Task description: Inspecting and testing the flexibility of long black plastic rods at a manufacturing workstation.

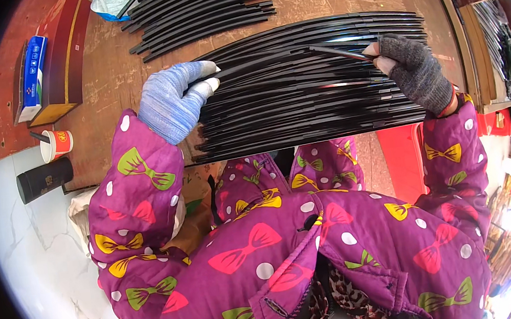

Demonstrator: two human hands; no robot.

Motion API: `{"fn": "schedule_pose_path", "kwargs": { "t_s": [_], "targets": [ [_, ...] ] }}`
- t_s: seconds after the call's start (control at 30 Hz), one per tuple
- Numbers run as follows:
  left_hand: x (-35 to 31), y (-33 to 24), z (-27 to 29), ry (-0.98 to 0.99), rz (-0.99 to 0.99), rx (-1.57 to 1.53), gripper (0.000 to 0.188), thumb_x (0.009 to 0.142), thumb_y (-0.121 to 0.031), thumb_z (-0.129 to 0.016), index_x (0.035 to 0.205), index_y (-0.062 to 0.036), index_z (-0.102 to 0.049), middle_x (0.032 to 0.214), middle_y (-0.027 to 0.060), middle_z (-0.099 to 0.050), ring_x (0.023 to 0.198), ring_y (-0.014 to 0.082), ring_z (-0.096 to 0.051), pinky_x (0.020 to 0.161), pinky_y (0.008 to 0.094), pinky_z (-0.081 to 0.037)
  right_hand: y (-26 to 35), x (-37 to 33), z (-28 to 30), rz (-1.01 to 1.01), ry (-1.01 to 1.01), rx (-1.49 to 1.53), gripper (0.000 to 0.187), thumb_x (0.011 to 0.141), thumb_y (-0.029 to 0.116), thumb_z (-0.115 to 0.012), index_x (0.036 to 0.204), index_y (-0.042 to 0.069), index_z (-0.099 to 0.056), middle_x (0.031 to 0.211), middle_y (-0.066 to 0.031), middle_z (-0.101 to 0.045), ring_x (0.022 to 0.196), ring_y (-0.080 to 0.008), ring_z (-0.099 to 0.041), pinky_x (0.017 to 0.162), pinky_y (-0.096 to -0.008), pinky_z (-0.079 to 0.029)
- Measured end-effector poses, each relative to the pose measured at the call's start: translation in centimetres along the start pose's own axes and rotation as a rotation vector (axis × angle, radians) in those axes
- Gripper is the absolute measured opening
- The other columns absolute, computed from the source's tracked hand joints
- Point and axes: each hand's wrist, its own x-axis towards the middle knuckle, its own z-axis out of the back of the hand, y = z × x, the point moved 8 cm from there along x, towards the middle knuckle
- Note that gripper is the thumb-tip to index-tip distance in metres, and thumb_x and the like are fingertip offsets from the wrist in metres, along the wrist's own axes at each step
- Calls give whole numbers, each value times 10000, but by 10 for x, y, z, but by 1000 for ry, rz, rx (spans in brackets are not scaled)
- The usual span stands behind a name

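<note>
My left hand, in a light blue glove with bare fingertips, pinches the left end of a thin black rod. My right hand, in a dark grey glove with bare fingertips, closes thumb and finger on a glossy black rod piece. The two pieces meet or overlap midway between my hands; which of these cannot be made out. Both are held just over a wide layer of black rods lying side by side on the brown table.
A second pile of black rods lies farther back, beside a plastic bag. At the left stand a dark red box, a blue-and-white package, a paper cup and a black cylindrical case. A red stool shows below the table edge.
</note>
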Motion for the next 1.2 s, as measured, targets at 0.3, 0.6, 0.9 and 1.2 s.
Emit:
{"fn": "schedule_pose_path", "kwargs": {
  "t_s": [0.3,0.6,0.9,1.2],
  "targets": [
    [1,3,1,26,119,-55,239,735,-93,-650,956,-7,-624,864,152,-636,792,200,-617,727,287,-478,24,0,8,169,-190,-217,173,735,32,-599,905,3,-590,793,-110,-562,760,-247,-569,669,-307,-449],
    [8,-28,-14,55,-41,71,223,741,-137,-637,930,-18,-630,846,152,-632,787,227,-615,725,284,-470,57,16,-16,352,-192,-452,238,708,100,-623,940,73,-579,752,-101,-520,716,-288,-526,631,-354,-430],
    [-8,1,11,35,142,-110,229,742,-66,-641,957,7,-619,839,136,-636,758,169,-603,697,267,-472,-14,-40,76,48,-673,-401,275,830,192,-556,1077,71,-549,912,-91,-584,780,-144,-550,667,-275,-435],
    [-11,-10,4,179,95,-242,192,753,-34,-602,939,8,-627,768,82,-625,698,114,-566,650,241,-460,-94,-102,79,-447,-778,377,323,886,317,-468,1009,38,-574,741,-16,-553,489,-61,-435,456,-180,-350]
  ]
}}
